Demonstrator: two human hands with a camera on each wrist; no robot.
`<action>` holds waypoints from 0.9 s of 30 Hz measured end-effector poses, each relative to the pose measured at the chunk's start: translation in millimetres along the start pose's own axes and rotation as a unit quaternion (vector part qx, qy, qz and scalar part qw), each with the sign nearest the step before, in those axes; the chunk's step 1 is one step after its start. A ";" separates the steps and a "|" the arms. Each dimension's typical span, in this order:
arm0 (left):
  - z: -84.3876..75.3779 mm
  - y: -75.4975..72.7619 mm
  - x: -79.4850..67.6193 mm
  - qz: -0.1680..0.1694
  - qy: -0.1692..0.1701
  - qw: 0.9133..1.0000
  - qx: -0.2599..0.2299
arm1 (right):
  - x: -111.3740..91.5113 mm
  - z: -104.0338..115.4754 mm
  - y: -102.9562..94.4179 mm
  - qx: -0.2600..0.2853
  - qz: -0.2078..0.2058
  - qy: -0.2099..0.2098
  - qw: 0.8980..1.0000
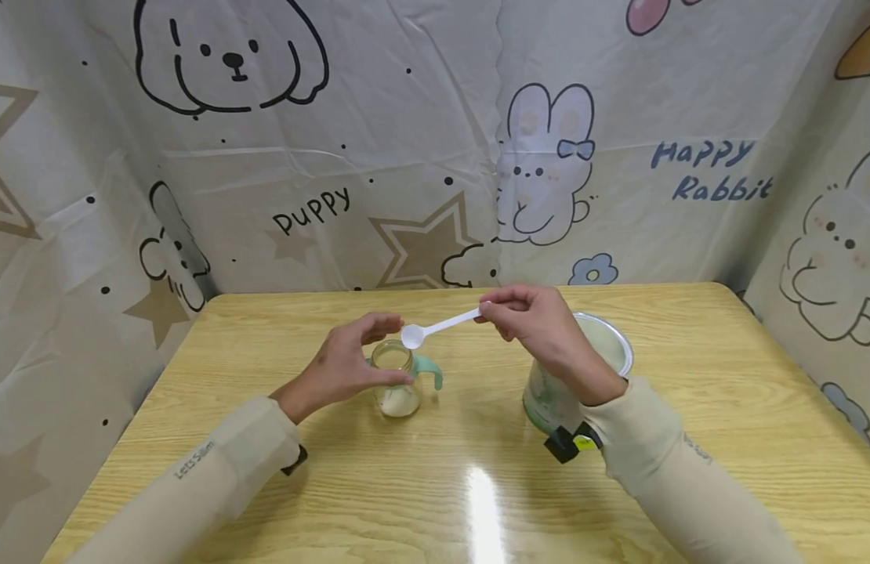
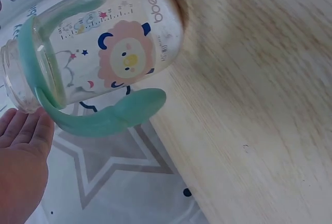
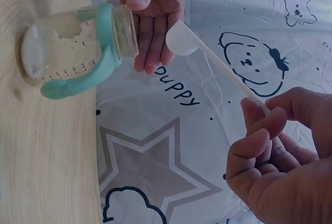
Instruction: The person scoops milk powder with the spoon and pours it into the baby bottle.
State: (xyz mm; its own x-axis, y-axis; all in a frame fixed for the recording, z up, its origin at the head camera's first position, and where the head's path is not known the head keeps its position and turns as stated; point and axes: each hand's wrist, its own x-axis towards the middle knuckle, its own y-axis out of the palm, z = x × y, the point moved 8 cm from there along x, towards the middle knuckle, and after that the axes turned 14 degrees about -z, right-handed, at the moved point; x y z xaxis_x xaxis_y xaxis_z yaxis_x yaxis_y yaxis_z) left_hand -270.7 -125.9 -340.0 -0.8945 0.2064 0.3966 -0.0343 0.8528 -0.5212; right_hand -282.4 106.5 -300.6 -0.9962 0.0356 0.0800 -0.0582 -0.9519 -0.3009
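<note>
A clear baby bottle (image 1: 398, 402) with mint-green handles (image 2: 111, 117) stands uncapped on the table, white powder at its bottom. A pink lion print shows on its side in the left wrist view. Beside the bottle's neck is my left hand (image 1: 346, 362), its fingers extended and the thumb apart from them. My right hand (image 1: 534, 325) pinches the end of a white scoop's long handle. The bowl of the scoop (image 3: 182, 39) is just above and beside the open bottle mouth, near my left fingertips.
Partly hidden behind my right wrist, a tall can (image 1: 544, 392) with a silver rim and a greenish base stands on the wooden table (image 1: 280, 486). A printed curtain (image 1: 407, 157) hangs along the table's back and sides.
</note>
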 end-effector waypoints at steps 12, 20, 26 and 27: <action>-7.7 8.4 5.5 0.003 0.006 1.000 -0.008 | -1.5 2.1 -18.1 0.007 -0.008 0.000 1.000; -11.7 14.4 9.3 0.008 0.002 1.000 -0.013 | -3.0 1.5 -32.0 -0.008 -0.018 0.000 1.000; -17.1 18.5 12.9 0.010 0.009 1.000 -0.007 | -2.7 0.6 -40.2 -0.005 -0.022 0.007 1.000; -18.3 19.1 13.7 0.010 0.012 1.000 -0.006 | -2.7 0.9 -41.5 -0.006 -0.022 0.005 1.000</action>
State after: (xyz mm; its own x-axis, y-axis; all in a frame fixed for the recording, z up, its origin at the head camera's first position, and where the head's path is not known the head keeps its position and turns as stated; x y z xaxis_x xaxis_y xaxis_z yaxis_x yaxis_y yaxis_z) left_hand -275.5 -98.0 -330.6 -0.8838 0.2350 0.4046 -0.0111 0.8540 -0.5202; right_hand -277.3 145.6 -287.5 -0.9932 0.0810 0.0831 -0.1029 -0.9459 -0.3078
